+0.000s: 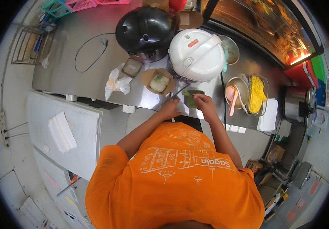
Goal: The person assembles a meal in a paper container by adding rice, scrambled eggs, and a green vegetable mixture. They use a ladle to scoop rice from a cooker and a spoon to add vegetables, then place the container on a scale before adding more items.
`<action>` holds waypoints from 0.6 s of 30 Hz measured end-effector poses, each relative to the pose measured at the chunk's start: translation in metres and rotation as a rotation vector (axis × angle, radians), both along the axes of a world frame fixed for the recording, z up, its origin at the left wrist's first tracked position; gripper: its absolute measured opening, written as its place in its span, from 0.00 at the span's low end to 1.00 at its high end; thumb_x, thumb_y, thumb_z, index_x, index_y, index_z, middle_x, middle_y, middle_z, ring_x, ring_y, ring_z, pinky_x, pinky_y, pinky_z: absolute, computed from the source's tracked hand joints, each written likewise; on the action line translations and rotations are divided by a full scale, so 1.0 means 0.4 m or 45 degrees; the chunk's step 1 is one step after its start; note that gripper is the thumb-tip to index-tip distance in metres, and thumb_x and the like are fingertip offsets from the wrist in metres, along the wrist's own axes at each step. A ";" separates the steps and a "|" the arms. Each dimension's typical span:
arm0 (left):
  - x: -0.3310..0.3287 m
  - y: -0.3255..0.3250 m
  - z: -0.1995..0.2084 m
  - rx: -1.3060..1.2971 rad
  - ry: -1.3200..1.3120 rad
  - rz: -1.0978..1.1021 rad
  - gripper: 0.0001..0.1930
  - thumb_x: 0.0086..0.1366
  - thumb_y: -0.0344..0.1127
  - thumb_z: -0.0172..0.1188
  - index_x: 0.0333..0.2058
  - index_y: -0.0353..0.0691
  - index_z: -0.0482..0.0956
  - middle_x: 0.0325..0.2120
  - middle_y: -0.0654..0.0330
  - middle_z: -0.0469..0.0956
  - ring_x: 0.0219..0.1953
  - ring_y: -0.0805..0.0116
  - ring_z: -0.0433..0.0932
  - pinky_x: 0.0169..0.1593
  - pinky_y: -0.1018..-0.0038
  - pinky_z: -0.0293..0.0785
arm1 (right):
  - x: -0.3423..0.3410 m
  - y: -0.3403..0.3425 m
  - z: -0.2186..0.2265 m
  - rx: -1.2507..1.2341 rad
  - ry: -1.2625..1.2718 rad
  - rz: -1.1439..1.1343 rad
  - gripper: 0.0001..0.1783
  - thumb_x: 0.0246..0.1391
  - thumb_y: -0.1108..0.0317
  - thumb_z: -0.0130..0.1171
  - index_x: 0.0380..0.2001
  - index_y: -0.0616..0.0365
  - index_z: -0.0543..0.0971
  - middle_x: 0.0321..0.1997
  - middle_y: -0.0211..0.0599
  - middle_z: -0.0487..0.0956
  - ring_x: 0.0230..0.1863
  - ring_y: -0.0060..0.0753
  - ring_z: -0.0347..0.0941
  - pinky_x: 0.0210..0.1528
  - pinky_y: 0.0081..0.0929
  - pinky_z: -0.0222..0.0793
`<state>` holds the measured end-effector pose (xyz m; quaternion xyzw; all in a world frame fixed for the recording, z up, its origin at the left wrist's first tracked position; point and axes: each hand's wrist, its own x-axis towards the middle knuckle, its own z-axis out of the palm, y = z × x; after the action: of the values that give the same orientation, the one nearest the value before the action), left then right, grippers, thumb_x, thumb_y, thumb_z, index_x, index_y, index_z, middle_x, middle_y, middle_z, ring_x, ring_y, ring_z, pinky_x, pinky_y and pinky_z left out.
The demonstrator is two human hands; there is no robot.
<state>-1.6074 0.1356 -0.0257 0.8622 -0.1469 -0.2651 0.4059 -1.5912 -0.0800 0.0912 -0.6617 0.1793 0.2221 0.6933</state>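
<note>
My right hand [204,105] is closed in a pinch on a small spoon-like utensil [187,93] coated with green food. It hangs over the rim of a small container of green food [190,101] at the counter's front edge. Beside that container, my left hand [169,109] rests by the edge with its fingers curled together. What they hold, if anything, is hidden. Left of the hands stands an opened brown paper box [145,78], holding white rice [159,83] with a green patch on top.
A white rice cooker [197,57] and a black one [144,32] stand behind. To the right are a bowl with a pink ladle [232,103] and a glass dish of yellow food [256,93]. A crumpled white bag [118,84] and square tub [132,67] lie left.
</note>
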 end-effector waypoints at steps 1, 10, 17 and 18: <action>-0.010 0.034 0.011 -0.042 0.118 -0.013 0.40 0.50 0.42 0.78 0.60 0.37 0.70 0.56 0.47 0.73 0.57 0.49 0.75 0.60 0.60 0.73 | 0.024 0.037 0.003 -0.039 -0.015 0.029 0.14 0.66 0.64 0.60 0.47 0.64 0.82 0.23 0.14 0.66 0.22 0.09 0.55 0.24 0.15 0.51; -0.131 0.215 0.027 -0.295 0.348 0.542 0.23 0.60 0.40 0.73 0.49 0.33 0.79 0.34 0.56 0.83 0.41 0.64 0.82 0.47 0.70 0.76 | 0.148 0.262 -0.066 -0.947 -0.799 0.409 0.13 0.60 0.66 0.59 0.42 0.64 0.84 0.35 0.57 0.83 0.38 0.60 0.81 0.41 0.46 0.76; -0.160 0.262 0.018 -0.304 0.314 0.763 0.21 0.64 0.39 0.68 0.51 0.35 0.78 0.38 0.60 0.82 0.38 0.71 0.79 0.45 0.73 0.75 | 0.113 0.254 -0.066 -1.136 -0.992 0.531 0.13 0.57 0.68 0.58 0.45 0.57 0.84 0.38 0.51 0.84 0.38 0.56 0.81 0.39 0.47 0.77; -0.159 0.264 0.014 -0.295 0.312 0.769 0.21 0.64 0.39 0.68 0.52 0.35 0.77 0.38 0.60 0.81 0.38 0.70 0.79 0.45 0.73 0.75 | 0.113 0.253 -0.075 -1.161 -1.015 0.614 0.14 0.57 0.68 0.58 0.45 0.57 0.84 0.39 0.50 0.84 0.38 0.55 0.81 0.39 0.46 0.77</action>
<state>-1.6711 0.2411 -0.0201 0.7766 0.1358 -0.2162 0.5760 -1.5460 0.0210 0.0612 -0.9429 -0.1688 0.0106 0.2870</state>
